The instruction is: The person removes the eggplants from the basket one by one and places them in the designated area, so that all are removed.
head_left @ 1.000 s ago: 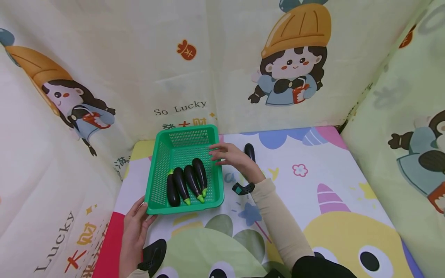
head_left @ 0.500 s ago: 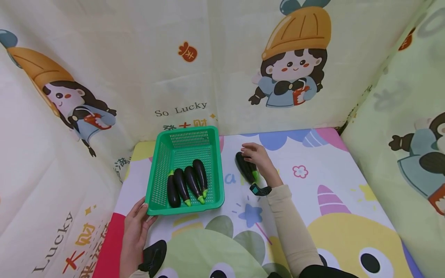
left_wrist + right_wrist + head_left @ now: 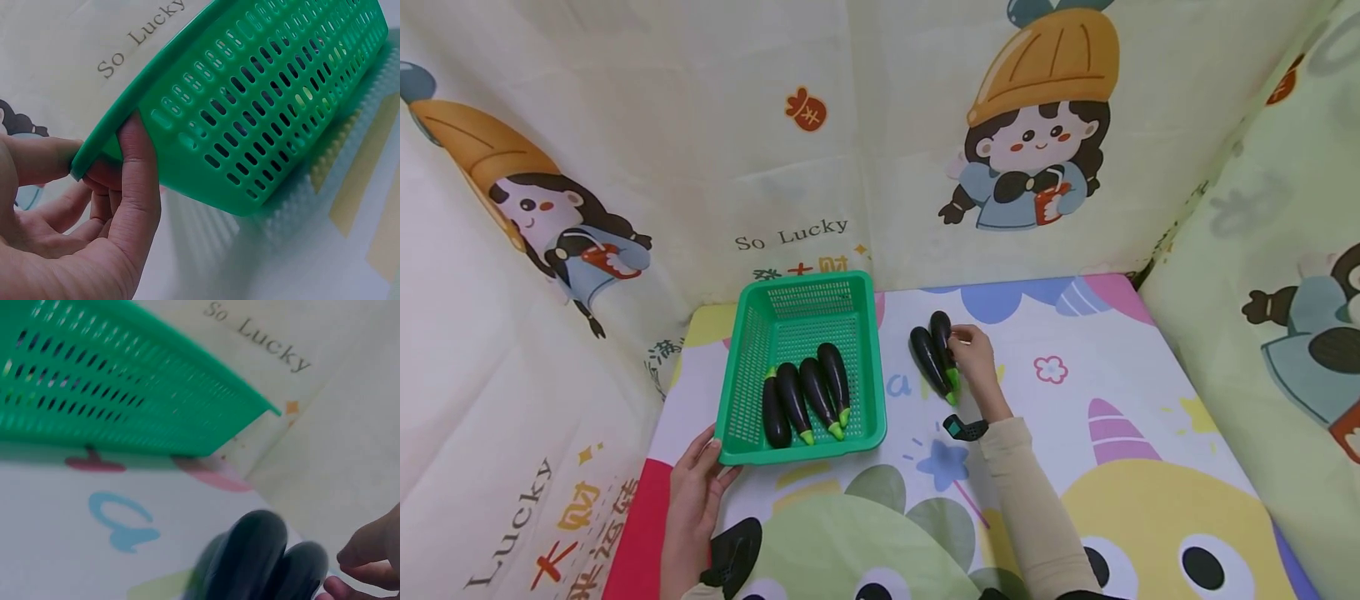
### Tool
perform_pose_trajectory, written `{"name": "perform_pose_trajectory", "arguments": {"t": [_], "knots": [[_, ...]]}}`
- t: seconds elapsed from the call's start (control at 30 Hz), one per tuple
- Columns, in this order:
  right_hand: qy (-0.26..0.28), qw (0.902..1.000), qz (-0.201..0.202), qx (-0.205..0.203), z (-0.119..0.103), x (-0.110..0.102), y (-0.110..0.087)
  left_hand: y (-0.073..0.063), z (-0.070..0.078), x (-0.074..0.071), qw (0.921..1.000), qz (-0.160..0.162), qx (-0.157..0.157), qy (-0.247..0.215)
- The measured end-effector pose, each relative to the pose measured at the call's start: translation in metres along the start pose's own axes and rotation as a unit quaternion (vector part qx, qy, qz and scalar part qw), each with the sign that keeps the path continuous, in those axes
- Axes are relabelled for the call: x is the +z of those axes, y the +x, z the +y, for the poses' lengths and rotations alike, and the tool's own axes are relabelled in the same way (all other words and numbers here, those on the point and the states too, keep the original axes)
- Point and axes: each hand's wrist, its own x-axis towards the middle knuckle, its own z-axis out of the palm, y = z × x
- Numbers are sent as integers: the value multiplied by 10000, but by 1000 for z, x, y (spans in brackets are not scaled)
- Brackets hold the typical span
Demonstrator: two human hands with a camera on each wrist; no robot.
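Note:
At the near left corner of the green plastic basket [image 3: 805, 454], my left hand [image 3: 694, 492] holds the rim; in the left wrist view the fingers [image 3: 139, 181] pinch it from both sides. Several dark purple eggplants with green stem ends lie inside, among them a leftmost eggplant [image 3: 774, 412]. Right of the basket, two more lie side by side on the table: a left eggplant [image 3: 931, 362] and a right eggplant [image 3: 942, 337]. My right hand [image 3: 976, 358] is beside the right one, fingertips at its right side. In the right wrist view, bent fingertips [image 3: 359, 550] show beside the eggplants.
A printed cloth [image 3: 1015, 367] with cartoon figures covers the table. Pale printed curtains [image 3: 895, 150] hang behind it and at both sides. The basket's far end stands close to the back curtain.
My right hand has moved right from the basket's right rim to the two eggplants, then slightly down alongside the right one, uncovering both. My left hand and the basket stay in place.

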Motion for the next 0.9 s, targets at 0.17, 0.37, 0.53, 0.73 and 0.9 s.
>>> {"name": "perform_pose_trajectory", "arguments": {"t": [0.17,0.37,0.53,0.73,0.9], "knots": [[-239,9995,164,107,8,4,-2,1,0,1,10000,43,-14,-45],[-520,9984,52,206,14,8,0,0,0,-1,9999,-66,118,-24],[-694,9974,-29,183,15,10,2,-1,0,-2,9998,-100,174,-67],[-753,9971,43,116,16,9,1,-2,-1,-3,9997,-112,142,-179],[-616,9980,145,85,16,6,0,-2,-1,-3,9994,-270,230,-25]]}}
